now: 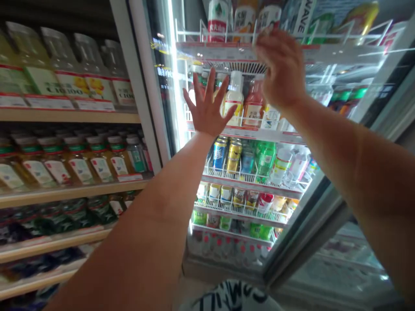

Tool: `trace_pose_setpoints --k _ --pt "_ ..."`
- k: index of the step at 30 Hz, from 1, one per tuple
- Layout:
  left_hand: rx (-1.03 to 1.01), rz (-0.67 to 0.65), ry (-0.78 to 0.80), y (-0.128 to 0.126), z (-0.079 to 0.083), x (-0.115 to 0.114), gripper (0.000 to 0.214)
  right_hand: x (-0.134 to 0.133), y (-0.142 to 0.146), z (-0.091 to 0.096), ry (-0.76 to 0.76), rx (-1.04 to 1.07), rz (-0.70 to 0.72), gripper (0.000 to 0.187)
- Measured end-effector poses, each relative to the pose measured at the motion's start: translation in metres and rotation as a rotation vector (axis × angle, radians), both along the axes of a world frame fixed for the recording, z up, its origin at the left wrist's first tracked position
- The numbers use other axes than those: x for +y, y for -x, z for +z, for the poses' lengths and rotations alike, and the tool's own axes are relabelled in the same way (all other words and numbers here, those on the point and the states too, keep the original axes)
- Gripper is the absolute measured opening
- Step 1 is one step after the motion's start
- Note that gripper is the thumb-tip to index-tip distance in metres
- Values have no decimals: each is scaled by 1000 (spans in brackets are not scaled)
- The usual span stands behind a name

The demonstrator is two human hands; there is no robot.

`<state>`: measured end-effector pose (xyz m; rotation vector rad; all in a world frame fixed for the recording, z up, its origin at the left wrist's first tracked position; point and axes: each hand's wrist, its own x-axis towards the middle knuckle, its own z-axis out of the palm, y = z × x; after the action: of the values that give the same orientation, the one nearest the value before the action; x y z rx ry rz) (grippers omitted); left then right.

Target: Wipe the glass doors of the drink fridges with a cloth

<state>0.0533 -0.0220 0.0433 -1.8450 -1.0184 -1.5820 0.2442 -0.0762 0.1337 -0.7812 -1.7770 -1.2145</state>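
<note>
My left hand point(209, 108) is raised with its fingers spread wide and holds nothing. It is in front of the lit drinks cooler's second shelf, overlapping a pale yellow juice bottle point(235, 93); I cannot tell whether it touches anything. Higher and to the right, my right hand point(282, 67) is bent at the fingers and smeared by motion. It overlaps the top shelf's price rail point(223, 52), below a white-labelled bottle point(269, 16). No object shows in it, and contact with the rail cannot be made out. A red juice bottle point(253, 106) stands between the hands.
Below are cooler shelves with a blue can point(219, 153), a gold can point(234, 155) and green bottles point(265, 157). Wooden shelves point(71, 114) with juice bottles line the left. A dark door frame point(298, 229) slants along the right. A lettered garment point(230, 298) shows at the bottom.
</note>
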Motion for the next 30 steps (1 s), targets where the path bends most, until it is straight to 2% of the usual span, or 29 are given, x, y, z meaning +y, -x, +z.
trace_pose_setpoints --k 2,3,5,7,8,12,13,17,18,21,22,23,25,27,28,30 --pt "-8 -36 26 1 0 -2 72 2 5 2 -51 132 -22 46" --pt "-3 -39 38 1 0 -3 72 3 8 -1 -24 97 -31 49" --pt "3 -39 50 1 0 -4 72 4 16 -8 104 -109 -41 51" --pt "6 -37 46 1 1 -4 73 3 18 -7 192 -224 -39 49" --pt "7 -37 41 1 1 -4 74 1 17 -2 178 -190 -43 48" --pt "-8 -57 41 1 1 -3 74 -6 12 26 10 200 -96 44" --pt "-15 -60 43 1 2 -3 74 -6 14 29 22 187 -106 44" --pt "4 2 27 0 2 -4 73 -1 27 28 184 -244 -70 40" --pt "14 19 29 0 2 -5 74 0 30 29 167 -235 -57 39" --pt "23 15 61 0 2 -6 76 1 39 34 37 94 -52 39" --pt "13 -4 76 0 2 -7 76 1 43 36 34 141 -59 38" --pt "3 -22 91 0 2 -7 75 2 46 36 65 109 -68 38" --pt "-16 -39 111 1 2 -8 73 3 54 35 178 -119 -83 41" --pt "-26 -35 119 1 2 -9 72 4 61 37 224 -285 -90 43" --pt "-27 -34 117 1 3 -10 72 5 64 40 202 -262 -101 40" --pt "-29 -44 107 0 3 -10 73 7 71 49 114 -79 -122 37"
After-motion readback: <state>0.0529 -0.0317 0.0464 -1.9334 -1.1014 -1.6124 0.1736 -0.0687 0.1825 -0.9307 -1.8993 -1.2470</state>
